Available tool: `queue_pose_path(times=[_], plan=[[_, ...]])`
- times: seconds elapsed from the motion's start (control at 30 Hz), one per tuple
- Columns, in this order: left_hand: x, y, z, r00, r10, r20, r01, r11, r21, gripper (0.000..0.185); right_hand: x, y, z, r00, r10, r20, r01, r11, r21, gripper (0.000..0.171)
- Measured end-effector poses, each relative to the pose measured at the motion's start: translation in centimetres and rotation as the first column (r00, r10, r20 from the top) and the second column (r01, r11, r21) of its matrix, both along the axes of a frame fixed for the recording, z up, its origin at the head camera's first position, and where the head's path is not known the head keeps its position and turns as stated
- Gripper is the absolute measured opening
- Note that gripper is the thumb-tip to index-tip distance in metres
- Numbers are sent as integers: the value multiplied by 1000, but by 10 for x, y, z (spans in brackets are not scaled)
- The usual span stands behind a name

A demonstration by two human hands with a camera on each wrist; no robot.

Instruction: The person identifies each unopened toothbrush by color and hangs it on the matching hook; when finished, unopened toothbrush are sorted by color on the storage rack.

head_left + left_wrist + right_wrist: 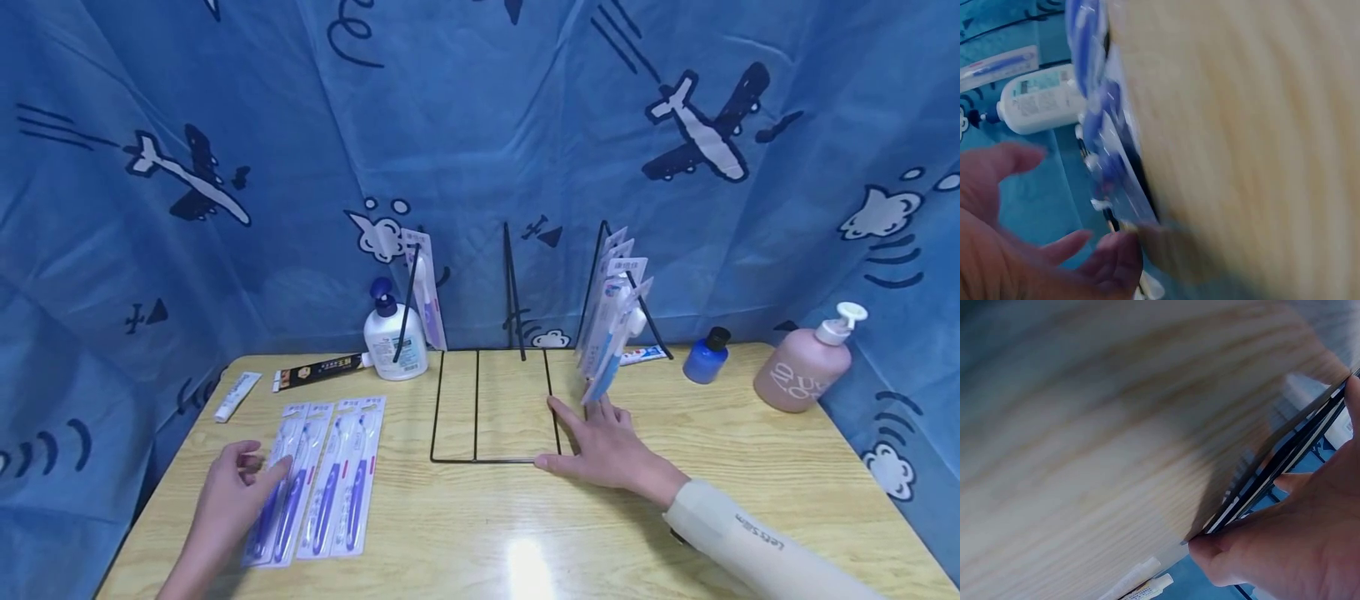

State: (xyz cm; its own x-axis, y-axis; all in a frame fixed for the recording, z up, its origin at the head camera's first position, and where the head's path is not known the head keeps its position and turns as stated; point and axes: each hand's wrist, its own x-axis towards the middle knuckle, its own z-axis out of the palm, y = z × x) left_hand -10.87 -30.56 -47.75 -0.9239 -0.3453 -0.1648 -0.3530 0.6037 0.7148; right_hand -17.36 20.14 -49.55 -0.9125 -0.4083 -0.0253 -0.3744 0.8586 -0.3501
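Observation:
Packaged purple toothbrushes (327,483) lie side by side in clear blister packs at the left of the table. Over the leftmost pack hovers my left hand (234,487), thumb and fingers apart with nothing between them. In the left wrist view the left hand (1041,237) is beside the edge of the packs (1113,144). A black wire rack (476,408) stands mid-table. My right hand (600,442), fingers spread, touches the rack's right side and front corner. Several toothbrush packs (611,317) stand upright in its right end, and one purple pack (424,292) leans at its left end.
A white pump bottle (397,342) and a black toothpaste tube (318,372) are behind the packs. A small white tube (237,397) lies far left. To the right stand a blue bottle (705,358) and a pink pump bottle (802,371). A blue curtain (480,125) hangs behind.

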Motion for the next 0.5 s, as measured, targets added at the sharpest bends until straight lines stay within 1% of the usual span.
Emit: queue_pose_path(times=[0.07,0.13,0.23,0.27,0.37,0.43,0.5], plan=[[1,-5,-4,998,-42,46,44,998,-43,81,0,0,0,1000,-1,-4,1,1000,1,101],[1,-9,-7,992,-79,101,87,993,-75,81,0,0,-1,1000,-3,-2,3,1000,-1,101],[1,-15,-8,981,-100,164,116,989,-93,81,0,-1,-2,1000,-7,13,8,1000,-6,101],[1,-18,-7,976,-103,193,122,988,-91,83,0,-1,-2,1000,-7,20,7,1000,-8,101],[-1,-27,-7,960,-127,250,145,988,-53,86,0,-2,-2,1000,-4,27,4,1000,-6,101],[-2,-33,-7,953,-145,268,152,988,-6,83,-1,-3,-2,1000,-2,27,2,1000,-5,100],[-3,-38,-8,951,-150,271,144,989,43,75,-1,-3,-1,1000,-2,21,2,1000,-3,100]])
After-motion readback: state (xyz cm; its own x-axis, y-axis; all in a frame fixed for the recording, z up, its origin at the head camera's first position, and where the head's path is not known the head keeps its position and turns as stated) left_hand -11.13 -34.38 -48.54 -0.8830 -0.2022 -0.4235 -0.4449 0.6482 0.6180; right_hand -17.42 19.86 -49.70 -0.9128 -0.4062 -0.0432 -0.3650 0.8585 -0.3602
